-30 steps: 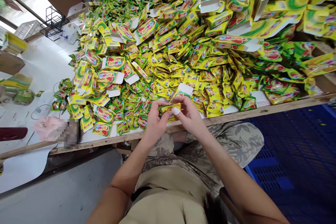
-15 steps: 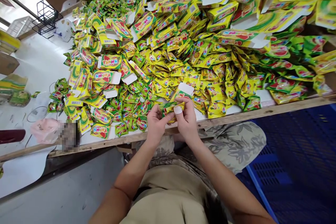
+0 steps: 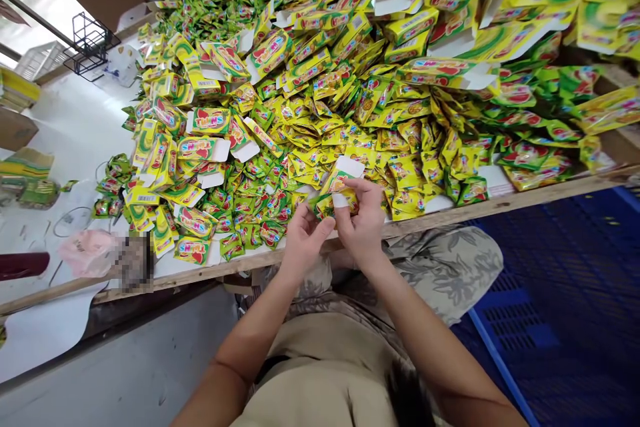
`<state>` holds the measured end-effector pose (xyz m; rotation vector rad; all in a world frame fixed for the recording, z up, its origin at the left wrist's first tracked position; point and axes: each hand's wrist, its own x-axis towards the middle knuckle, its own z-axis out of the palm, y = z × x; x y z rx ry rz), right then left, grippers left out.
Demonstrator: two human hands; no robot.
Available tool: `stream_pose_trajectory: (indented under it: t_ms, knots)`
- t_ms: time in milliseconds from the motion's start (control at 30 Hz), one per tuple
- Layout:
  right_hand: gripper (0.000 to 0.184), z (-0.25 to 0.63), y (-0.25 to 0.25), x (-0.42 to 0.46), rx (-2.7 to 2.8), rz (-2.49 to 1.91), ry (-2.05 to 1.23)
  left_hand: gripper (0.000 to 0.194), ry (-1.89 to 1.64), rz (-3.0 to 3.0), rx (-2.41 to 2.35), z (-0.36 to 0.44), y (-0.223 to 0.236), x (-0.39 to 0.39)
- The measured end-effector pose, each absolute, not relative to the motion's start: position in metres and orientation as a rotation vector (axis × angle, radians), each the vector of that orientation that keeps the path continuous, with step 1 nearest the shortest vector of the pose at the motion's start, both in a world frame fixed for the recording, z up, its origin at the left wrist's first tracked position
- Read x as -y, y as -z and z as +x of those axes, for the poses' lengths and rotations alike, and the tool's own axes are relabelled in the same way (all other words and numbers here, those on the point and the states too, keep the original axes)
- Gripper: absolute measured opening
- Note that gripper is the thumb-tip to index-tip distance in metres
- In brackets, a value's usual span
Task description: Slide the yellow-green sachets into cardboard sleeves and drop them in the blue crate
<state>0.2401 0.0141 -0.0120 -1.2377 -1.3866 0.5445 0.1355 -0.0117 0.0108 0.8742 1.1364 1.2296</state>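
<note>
My left hand [image 3: 303, 243] is closed on the left end of a few small green and yellow candy packets [image 3: 325, 205], held together just above the table's front edge. My right hand [image 3: 361, 221] grips their right end, its thumb upright and its index finger bent over the top. The fingers partly cover the packets, so I cannot tell how many there are. Right behind them lies a small printed box [image 3: 338, 180] with its white end flap [image 3: 350, 165] open. Loose yellow packets [image 3: 407, 177] and green packets [image 3: 245, 207] surround the hands.
Printed boxes [image 3: 204, 149], many with open flaps, lie heaped to the left and far right. A wooden rim [image 3: 250, 260] edges the table. A blue plastic crate [image 3: 520, 320] stands low at right. A black wire rack [image 3: 89, 47] and pink bag [image 3: 87, 252] are at left.
My right hand has shifted slightly right and its index finger has lifted higher. The packets stay between both hands. The right side of the view has slid a little left.
</note>
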Motion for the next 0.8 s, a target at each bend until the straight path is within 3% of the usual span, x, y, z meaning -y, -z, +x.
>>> stream_pose_trajectory:
  t_ms: [100, 233, 400, 633, 800]
  knots:
    - [0.031, 0.242, 0.009, -0.008, 1.391, -1.227, -0.596, 0.032, -1.272, 0.88, -1.188, 0.133, -0.014, 0.007]
    - [0.041, 0.244, 0.005, -0.005, 1.286, -1.151, -0.971, 0.035, -1.37, 0.934, -1.308, 0.133, -0.013, 0.008]
    - [0.035, 0.258, 0.002, -0.008, 1.34, -1.1, -1.407, 0.042, -1.465, 1.025, -1.427, 0.136, -0.008, 0.012]
    - [0.024, 0.3, 0.006, -0.015, 1.252, -1.37, -1.06, 0.036, -1.209, 1.36, -1.518, 0.129, -0.009, -0.008]
    - [0.031, 0.316, 0.019, -0.026, 1.056, -1.385, -0.975, 0.07, -0.898, 1.847, -1.802, 0.15, 0.007, -0.034]
